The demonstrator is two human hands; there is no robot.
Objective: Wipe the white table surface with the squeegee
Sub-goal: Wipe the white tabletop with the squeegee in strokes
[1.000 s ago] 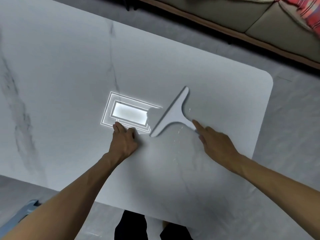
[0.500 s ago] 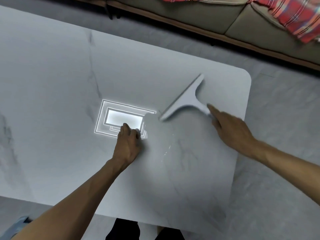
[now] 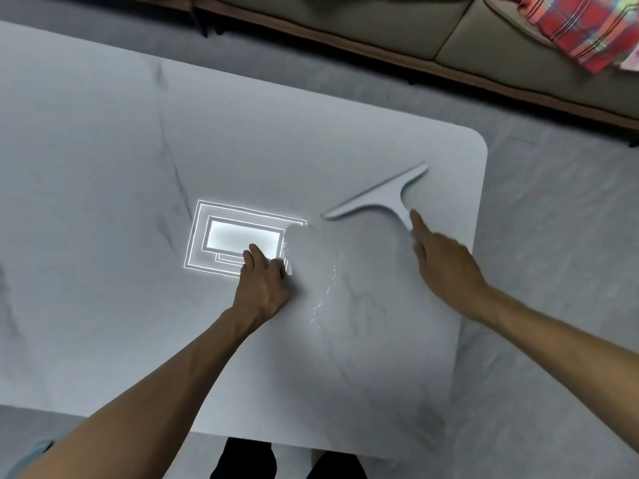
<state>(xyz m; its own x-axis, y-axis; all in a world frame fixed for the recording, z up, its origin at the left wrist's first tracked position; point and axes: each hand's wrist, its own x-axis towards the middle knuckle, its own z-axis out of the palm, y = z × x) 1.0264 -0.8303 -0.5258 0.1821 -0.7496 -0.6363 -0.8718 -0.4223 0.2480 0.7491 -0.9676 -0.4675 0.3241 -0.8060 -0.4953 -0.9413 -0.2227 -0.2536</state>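
A white T-shaped squeegee (image 3: 380,197) lies blade-down on the white marble table (image 3: 103,202), near its far right corner. My right hand (image 3: 446,264) grips the short handle from behind, index finger stretched along it. My left hand (image 3: 264,285) rests knuckles-down on the table to the left, fingers curled and holding nothing. A thin trail of water drops (image 3: 326,288) glints on the surface between the two hands.
A bright rectangular reflection of a ceiling lamp (image 3: 238,236) shines on the table by my left hand. A sofa (image 3: 397,25) with a red plaid cloth (image 3: 584,32) runs along the far side. Grey floor (image 3: 553,236) borders the table's right edge.
My right hand has pushed the squeegee away and to the right across the table, toward the far right corner. My left hand has stayed pressed in the same place.
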